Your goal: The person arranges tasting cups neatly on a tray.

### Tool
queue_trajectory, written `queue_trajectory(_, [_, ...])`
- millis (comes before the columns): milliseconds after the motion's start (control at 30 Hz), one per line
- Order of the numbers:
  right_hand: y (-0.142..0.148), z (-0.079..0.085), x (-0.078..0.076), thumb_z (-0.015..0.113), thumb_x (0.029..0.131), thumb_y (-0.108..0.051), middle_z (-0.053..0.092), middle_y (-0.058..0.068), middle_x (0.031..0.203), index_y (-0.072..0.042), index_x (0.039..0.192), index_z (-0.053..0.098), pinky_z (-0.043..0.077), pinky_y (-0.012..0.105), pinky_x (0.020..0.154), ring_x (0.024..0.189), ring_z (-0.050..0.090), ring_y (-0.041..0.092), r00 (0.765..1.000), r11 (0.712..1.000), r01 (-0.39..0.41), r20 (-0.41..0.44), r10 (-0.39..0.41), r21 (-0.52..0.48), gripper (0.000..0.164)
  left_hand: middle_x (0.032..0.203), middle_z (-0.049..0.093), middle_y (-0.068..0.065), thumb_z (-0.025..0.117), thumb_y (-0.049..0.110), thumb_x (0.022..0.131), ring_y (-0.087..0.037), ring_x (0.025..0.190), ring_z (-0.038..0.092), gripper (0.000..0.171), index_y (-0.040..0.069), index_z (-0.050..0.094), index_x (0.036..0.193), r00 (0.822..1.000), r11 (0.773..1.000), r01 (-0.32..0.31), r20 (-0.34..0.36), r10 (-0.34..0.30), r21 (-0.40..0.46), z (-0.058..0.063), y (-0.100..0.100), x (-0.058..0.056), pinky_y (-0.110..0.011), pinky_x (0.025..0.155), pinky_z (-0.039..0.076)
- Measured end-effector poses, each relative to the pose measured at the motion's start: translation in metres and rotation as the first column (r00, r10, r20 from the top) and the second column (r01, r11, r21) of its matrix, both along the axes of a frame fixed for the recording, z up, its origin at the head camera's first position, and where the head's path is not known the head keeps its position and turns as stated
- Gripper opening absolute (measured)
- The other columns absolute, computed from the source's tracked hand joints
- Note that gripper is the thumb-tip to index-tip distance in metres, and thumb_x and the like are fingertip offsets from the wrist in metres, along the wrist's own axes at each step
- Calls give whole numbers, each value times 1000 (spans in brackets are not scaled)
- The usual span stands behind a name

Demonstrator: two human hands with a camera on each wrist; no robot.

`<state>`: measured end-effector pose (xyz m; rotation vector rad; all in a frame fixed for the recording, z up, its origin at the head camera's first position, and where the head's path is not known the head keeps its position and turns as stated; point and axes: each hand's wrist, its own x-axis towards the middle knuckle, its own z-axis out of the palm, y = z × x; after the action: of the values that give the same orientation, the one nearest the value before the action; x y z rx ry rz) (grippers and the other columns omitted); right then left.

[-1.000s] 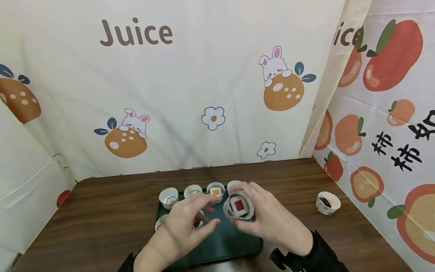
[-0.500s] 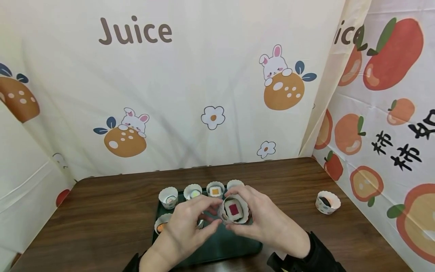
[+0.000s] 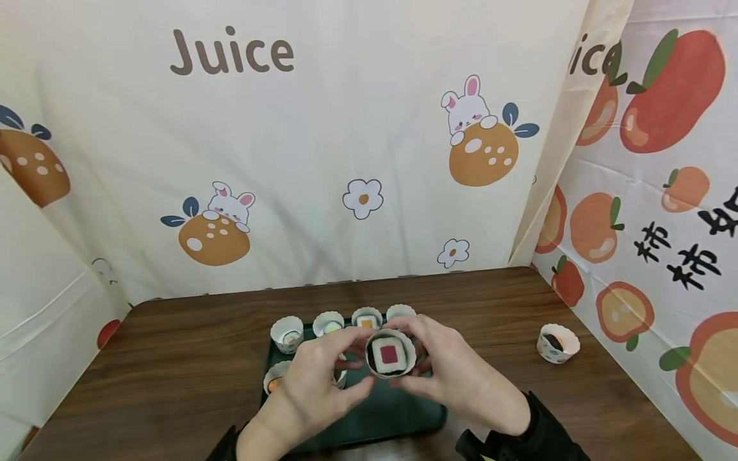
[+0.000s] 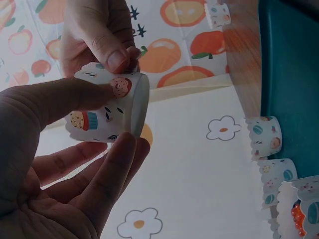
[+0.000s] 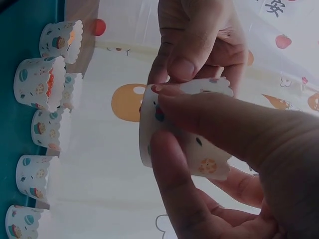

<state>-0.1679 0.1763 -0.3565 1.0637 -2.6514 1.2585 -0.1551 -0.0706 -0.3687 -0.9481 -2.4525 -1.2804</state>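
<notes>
A paper baking cup [image 4: 130,107] printed with cupcakes and donuts is held up over the tray between my two hands. Inside it lies a square sushi piece [image 3: 389,354] of white rice, with a dark red centre and a dark edge. My left hand [image 3: 323,368] pinches the cup from the left, thumb on its wall and fingers at the base. From the other side my right hand [image 3: 450,365] grips the same cup with thumb and fingers. In the head view the cup's mouth is tipped toward the camera.
A dark green tray [image 3: 398,416] lies below the hands. Along its back edge stand several filled cups [image 3: 286,334], with others at its left, partly hidden by the left hand. Another cup [image 3: 557,344] with a dark-wrapped piece sits apart on the wooden table [image 3: 173,358], at right.
My right hand has brought the cup leftward to my left hand, whose fingers now hold it too. The cup has tilted more toward the camera.
</notes>
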Motion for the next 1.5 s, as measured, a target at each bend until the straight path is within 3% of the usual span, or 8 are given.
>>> queue_trajectory(167, [1, 3, 0, 88, 91, -16, 67, 4, 121, -14, 138, 58, 63, 22, 78, 90, 64, 1, 1000, 1000, 0, 13, 0, -6, 57, 113, 80, -3, 89, 6, 85, -13, 101, 77, 50, 13, 69, 130, 999, 1000, -2, 42, 1, 25, -1, -2, -3, -19, 76, 63])
queue_trajectory(400, [0, 3, 0, 82, 95, -12, 64, 4, 120, -14, 136, 55, 63, 23, 79, 91, 65, 1, 1000, 1000, -10, 27, 11, -25, 48, 115, 78, -6, 90, 2, 82, -15, 102, 76, 61, 10, 65, 138, 998, 1000, -23, 55, 23, 15, -6, -4, -8, -18, 82, 62])
queue_trajectory(600, [-1, 2, 0, 80, 97, -10, 64, 0, 116, -18, 123, 60, 63, 23, 80, 92, 66, 0, 1000, 1000, 15, 9, -15, -18, 34, 118, 75, -5, 93, 7, 82, -8, 96, 74, 69, 12, 61, 143, 992, 1000, -23, 126, 23, -3, -7, -2, -9, -17, 76, 62])
queue_trajectory(733, [-2, 2, 0, 79, 98, -13, 65, -4, 112, -21, 115, 64, 63, 24, 80, 92, 66, 0, 1000, 1000, 26, -14, -26, -17, 24, 118, 73, -6, 93, 9, 82, 0, 82, 69, 70, 13, 60, 143, 994, 1000, -6, 106, 7, -6, -8, -2, -10, -20, 68, 62])
queue_trajectory(867, [-3, 2, -1, 81, 96, -13, 65, -7, 104, -21, 108, 68, 61, 23, 76, 87, 64, -2, 999, 1000, 18, -49, -19, -23, 19, 120, 72, -4, 94, 11, 82, -1, 85, 64, 69, 14, 59, 142, 998, 1000, 2, 65, -1, -19, -11, -1, -11, -21, 65, 61])
queue_trajectory(1033, [-2, 1, -3, 81, 95, -9, 64, -7, 96, -20, 101, 71, 60, 21, 73, 81, 61, -3, 997, 1000, -14, -76, 12, -17, 16, 122, 69, -3, 93, 17, 84, -7, 91, 62, 62, 16, 61, 137, 1000, 998, 10, 15, -9, -64, -13, 1, -13, -19, 68, 59])
queue_trajectory(1233, [4, 7, -2, 77, 100, -17, 67, -6, 96, -18, 104, 72, 60, 21, 73, 83, 62, -3, 995, 1000, -30, -91, 30, -4, 7, 113, 67, -1, 90, 17, 85, -6, 90, 63, 51, 17, 63, 129, 999, 989, 35, 9, -34, -141, -15, 3, -21, -18, 73, 59])
queue_trajectory(1500, [19, 20, 0, 78, 99, -16, 71, -10, 97, -22, 105, 71, 62, 24, 75, 81, 65, -1, 996, 998, 58, -72, -60, -28, 11, 105, 63, -3, 87, 14, 83, -7, 82, 56, 48, 12, 64, 125, 1000, 943, 22, -4, -24, -333, -19, 8, -43, -18, 66, 51])
